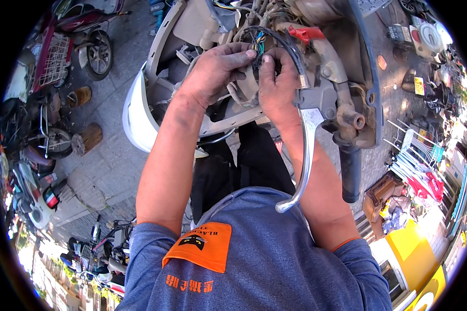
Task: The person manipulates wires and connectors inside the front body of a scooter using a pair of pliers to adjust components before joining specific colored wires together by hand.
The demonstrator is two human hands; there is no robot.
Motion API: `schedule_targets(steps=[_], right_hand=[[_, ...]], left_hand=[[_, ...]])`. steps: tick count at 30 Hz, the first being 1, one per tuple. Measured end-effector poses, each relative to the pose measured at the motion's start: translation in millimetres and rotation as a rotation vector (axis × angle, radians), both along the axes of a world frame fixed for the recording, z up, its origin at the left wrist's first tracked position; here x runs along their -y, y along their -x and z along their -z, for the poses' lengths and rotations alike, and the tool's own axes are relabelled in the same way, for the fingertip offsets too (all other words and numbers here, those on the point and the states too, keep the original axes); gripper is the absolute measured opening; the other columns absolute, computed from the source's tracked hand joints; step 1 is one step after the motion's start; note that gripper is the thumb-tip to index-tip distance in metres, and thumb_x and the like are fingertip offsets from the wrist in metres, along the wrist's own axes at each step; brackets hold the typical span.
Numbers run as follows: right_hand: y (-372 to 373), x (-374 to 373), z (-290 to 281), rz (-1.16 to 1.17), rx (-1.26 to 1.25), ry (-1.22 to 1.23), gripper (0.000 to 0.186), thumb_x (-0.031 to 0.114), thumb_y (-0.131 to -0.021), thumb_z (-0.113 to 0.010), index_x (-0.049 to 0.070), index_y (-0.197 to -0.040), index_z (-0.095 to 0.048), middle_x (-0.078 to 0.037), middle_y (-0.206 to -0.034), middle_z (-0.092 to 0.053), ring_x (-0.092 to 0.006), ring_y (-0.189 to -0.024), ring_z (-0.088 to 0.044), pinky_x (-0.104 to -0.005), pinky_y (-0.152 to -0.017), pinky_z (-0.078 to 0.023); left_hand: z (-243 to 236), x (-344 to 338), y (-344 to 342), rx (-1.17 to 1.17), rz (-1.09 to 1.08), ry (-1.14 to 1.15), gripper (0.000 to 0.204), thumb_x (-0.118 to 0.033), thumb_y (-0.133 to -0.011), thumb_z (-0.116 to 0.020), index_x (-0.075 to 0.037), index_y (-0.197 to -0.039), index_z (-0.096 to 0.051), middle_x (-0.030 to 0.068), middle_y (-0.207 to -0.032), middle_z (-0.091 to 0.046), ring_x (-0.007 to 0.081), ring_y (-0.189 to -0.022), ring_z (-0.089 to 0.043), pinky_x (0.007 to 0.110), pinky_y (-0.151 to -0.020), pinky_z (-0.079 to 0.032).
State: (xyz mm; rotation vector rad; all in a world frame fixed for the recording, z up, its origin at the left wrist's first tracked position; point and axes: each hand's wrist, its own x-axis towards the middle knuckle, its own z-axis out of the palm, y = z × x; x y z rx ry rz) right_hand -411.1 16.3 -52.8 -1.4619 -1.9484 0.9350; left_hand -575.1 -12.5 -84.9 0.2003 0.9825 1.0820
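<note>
A bundle of thin coloured wires (pixel 260 41), blue, yellow and green, runs down among the opened front parts of a scooter. My left hand (pixel 220 70) pinches the wires from the left, its thumb pressed toward the fingertips. From the right, my right hand (pixel 278 83) closes thumb and fingers on the lower end of the same bundle, close to the left thumb. What lies right between the fingertips is partly hidden. A black cable (pixel 290 44) arches over my right hand. Beside my right wrist is a silver brake lever (pixel 309 150).
A black handlebar grip (pixel 350 173) juts toward me at right. Red tape (pixel 307 34) wraps part of the metal bar. A white curved panel (pixel 139 114) edges the scooter's left. Wooden stumps (pixel 88 139) stand on the paving, with parked scooters (pixel 33 194) farther left.
</note>
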Motion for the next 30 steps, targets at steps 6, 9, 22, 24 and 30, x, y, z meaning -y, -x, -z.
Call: schedule_targets(steps=[6, 9, 22, 24, 30], right_hand=[[-1, -1, -7, 0.03, -0.049, 0.153, 0.013, 0.012, -0.108, -0.06, 0.002, -0.114, -0.065, -0.004, -0.091, -0.066, -0.011, -0.079, -0.06, -0.0312, -0.073, -0.052], [-3, -1, -6, 0.019, -0.131, 0.209, 0.013, 0.012, -0.108, -0.061, 0.002, -0.115, -0.065, -0.002, -0.091, -0.066, -0.0092, -0.078, -0.059, -0.0293, -0.072, -0.051], [-4, -5, -4, 0.065, -0.276, 0.384, 0.009, 0.011, -0.109, -0.061, 0.003, -0.112, -0.064, 0.001, -0.085, -0.062, -0.0049, -0.071, -0.054, -0.0246, -0.062, -0.046], [-15, -6, 8, -0.05, -0.11, 0.215, 0.009, 0.011, -0.11, -0.061, 0.003, -0.113, -0.064, 0.001, -0.087, -0.062, -0.005, -0.073, -0.054, -0.0242, -0.064, -0.046], [-15, -3, 4, 0.087, -0.239, 0.425, 0.009, 0.008, -0.11, -0.061, 0.004, -0.117, -0.065, 0.001, -0.099, -0.064, -0.0044, -0.085, -0.056, -0.0231, -0.075, -0.049]], left_hand=[[-8, 0, -3, -0.039, 0.027, -0.06, 0.04, -0.014, -0.1, -0.074, 0.004, -0.134, -0.065, 0.0052, -0.112, -0.072, 0.0141, -0.103, -0.067, 0.032, -0.098, -0.054], [-11, 1, -5, -0.159, 0.035, -0.08, 0.038, -0.014, -0.099, -0.075, 0.004, -0.132, -0.066, 0.0051, -0.112, -0.072, 0.014, -0.103, -0.067, 0.032, -0.098, -0.053], [-29, 12, -23, -0.659, -0.003, -0.154, 0.03, -0.014, -0.101, -0.074, 0.003, -0.124, -0.067, 0.0017, -0.096, -0.072, 0.0098, -0.08, -0.063, 0.025, -0.073, -0.053], [-31, 15, -34, -0.737, -0.082, -0.15, 0.031, -0.012, -0.099, -0.075, 0.003, -0.125, -0.066, 0.0032, -0.097, -0.071, 0.01, -0.082, -0.063, 0.026, -0.076, -0.053], [-31, 23, -54, -0.881, -0.245, -0.16, 0.034, -0.007, -0.084, -0.08, 0.003, -0.112, -0.065, 0.0149, -0.103, -0.069, 0.0274, -0.09, -0.07, 0.038, -0.08, -0.058]])
